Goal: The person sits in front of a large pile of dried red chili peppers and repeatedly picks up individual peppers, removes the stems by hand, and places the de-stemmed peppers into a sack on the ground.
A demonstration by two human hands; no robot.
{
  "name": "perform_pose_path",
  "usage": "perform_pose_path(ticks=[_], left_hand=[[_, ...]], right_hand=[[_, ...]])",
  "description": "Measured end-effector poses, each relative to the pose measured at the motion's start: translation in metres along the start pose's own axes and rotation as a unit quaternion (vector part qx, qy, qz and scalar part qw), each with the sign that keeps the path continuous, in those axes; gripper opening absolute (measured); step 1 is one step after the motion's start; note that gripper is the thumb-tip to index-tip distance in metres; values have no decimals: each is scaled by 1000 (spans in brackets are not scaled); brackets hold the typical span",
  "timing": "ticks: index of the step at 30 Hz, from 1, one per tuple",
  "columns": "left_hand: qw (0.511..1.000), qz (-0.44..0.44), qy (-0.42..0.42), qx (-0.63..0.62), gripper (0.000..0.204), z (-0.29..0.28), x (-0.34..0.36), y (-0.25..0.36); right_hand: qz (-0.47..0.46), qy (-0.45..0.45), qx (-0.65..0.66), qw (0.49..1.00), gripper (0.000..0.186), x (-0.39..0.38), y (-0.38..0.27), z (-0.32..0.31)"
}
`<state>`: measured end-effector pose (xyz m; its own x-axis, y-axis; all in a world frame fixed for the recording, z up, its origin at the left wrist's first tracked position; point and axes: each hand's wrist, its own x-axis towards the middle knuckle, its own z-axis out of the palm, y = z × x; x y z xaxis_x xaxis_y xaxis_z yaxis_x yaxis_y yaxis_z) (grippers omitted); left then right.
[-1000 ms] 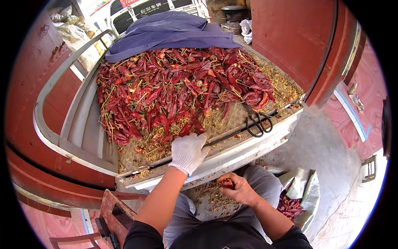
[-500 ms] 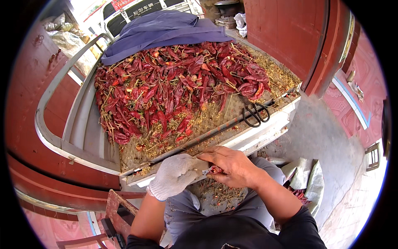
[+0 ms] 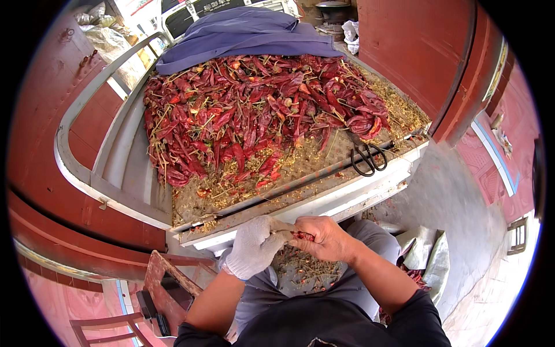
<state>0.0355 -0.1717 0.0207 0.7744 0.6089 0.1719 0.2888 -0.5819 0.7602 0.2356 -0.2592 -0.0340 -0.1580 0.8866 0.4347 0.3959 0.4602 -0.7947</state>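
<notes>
My left hand (image 3: 254,246), in a white knit glove, and my bare right hand (image 3: 324,237) meet over my lap, both closed on one dried red chili (image 3: 302,235) between them. Chili bits and seeds (image 3: 306,269) lie on my grey trousers below. In front of me a big heap of dried red chilies (image 3: 254,115) covers the bed of a grey metal cart (image 3: 75,173). Black scissors (image 3: 367,157) rest on the cart bed near its front right edge.
A blue cloth (image 3: 248,32) lies at the far end of the heap. Red walls or doors (image 3: 422,52) stand right and left. A sack with chilies (image 3: 425,263) sits on the concrete floor at my right. A rusty red stool frame (image 3: 165,283) is at lower left.
My gloved left hand came back from the cart's front edge to my lap. Both hands have come together and now hold one chili.
</notes>
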Motion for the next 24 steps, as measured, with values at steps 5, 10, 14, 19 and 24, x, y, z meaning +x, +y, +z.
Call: perform_pose_path(ticks=[5, 10, 14, 19, 24], left_hand=[[863, -232, 115, -433, 12, 41, -17, -14], [731, -226, 164, -623, 12, 64, -21, -30], [838, -268, 114, -461, 19, 63, -28, -54], [981, -80, -59, 169, 36, 28, -19, -45], [959, -81, 163, 219, 29, -21, 24, -66]], right_hand=[[15, 59, 27, 998, 18, -9, 6, 25], [19, 93, 49, 994, 15, -15, 9, 31], [70, 127, 33, 989, 13, -28, -7, 17], [204, 282, -15, 937, 14, -118, 7, -45], [438, 340, -184, 812, 22, -284, 56, -94]])
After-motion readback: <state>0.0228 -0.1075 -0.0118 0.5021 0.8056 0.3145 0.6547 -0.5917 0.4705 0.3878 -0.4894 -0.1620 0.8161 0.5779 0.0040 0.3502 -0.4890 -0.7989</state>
